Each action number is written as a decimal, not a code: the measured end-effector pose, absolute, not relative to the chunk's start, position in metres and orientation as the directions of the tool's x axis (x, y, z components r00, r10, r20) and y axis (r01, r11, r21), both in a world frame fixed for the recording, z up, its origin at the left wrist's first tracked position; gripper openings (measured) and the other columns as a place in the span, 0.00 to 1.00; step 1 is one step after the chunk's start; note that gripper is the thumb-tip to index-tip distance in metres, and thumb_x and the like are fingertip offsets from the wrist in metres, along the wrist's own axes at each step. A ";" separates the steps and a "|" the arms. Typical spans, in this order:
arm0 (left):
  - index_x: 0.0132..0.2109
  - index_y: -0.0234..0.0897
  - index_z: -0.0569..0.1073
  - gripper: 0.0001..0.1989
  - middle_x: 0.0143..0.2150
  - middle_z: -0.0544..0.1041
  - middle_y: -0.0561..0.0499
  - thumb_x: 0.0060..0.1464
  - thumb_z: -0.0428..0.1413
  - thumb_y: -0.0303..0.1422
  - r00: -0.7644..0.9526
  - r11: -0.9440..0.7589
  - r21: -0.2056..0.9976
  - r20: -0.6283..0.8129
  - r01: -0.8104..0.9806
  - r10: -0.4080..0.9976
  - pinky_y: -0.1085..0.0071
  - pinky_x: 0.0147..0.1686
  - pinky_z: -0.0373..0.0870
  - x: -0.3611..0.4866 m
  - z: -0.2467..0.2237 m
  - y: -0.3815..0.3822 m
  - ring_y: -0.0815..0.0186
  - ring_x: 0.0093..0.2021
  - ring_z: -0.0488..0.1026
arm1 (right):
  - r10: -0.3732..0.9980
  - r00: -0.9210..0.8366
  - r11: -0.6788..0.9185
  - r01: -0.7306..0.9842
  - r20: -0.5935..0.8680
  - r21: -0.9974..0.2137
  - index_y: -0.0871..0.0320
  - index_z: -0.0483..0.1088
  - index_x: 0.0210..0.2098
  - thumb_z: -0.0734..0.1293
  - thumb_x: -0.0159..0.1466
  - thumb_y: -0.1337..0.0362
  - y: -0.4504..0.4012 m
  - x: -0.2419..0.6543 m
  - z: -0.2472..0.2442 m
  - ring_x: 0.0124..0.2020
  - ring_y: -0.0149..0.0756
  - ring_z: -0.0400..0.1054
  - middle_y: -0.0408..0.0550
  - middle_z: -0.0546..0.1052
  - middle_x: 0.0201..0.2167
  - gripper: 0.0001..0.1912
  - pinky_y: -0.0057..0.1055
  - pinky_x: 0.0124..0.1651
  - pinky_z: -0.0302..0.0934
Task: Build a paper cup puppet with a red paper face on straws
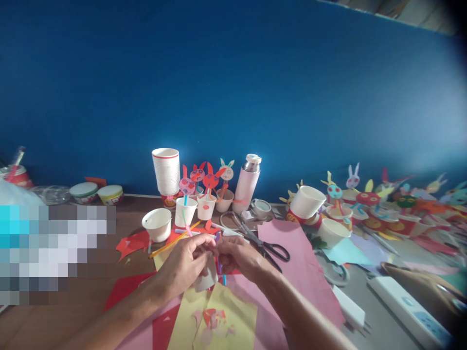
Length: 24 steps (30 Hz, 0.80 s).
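My left hand is closed round a small white paper cup, which tilts under its fingers. Fingertips of my right hand pinch a thin purple and blue strip close beside the cup. Both hands nearly touch, above yellow paper with small red and pink scraps on it. A pink straw shows just behind my left hand. Black-handled scissors lie to the right, partly on pink paper.
Behind are stacked white cups, cups with paper rabbit heads and a pink thermos. More rabbit cups, a white charger and a power strip stand right. Two lidded tubs sit left. A blue panel rises behind.
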State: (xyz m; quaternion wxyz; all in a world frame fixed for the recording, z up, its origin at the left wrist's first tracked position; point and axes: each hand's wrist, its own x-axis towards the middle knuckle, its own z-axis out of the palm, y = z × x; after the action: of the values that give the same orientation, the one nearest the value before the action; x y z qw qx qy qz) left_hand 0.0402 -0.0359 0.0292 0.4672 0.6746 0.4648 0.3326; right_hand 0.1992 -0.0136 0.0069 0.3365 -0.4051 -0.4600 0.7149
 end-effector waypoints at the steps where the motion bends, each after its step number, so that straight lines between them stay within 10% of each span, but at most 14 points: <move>1: 0.33 0.37 0.68 0.04 0.20 0.67 0.58 0.51 0.48 0.29 0.347 -0.132 0.938 0.013 0.320 0.938 0.78 0.19 0.62 0.040 0.029 -0.036 0.72 0.18 0.65 | 0.857 -0.440 -0.345 -0.102 -0.269 -0.933 0.61 0.64 0.20 0.64 0.50 0.64 -0.014 0.199 0.007 0.12 0.21 0.53 0.35 0.61 0.12 0.07 0.22 0.18 0.52; 24: 0.31 0.38 0.66 0.03 0.15 0.67 0.60 0.50 0.50 0.31 0.263 -0.082 0.966 0.014 0.247 0.965 0.79 0.17 0.61 0.032 0.024 -0.025 0.72 0.15 0.64 | 0.949 -0.315 -0.012 -0.064 0.009 -0.998 0.61 0.68 0.25 0.64 0.56 0.55 -0.017 0.192 0.010 0.19 0.26 0.63 0.42 0.70 0.19 0.14 0.24 0.24 0.57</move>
State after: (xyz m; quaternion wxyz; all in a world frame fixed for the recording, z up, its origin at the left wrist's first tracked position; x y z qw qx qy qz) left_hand 0.0316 -0.0251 0.0239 0.4800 0.6334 0.4782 0.3737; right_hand 0.1915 -0.0168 0.0103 0.4292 -0.3977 -0.5566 0.5898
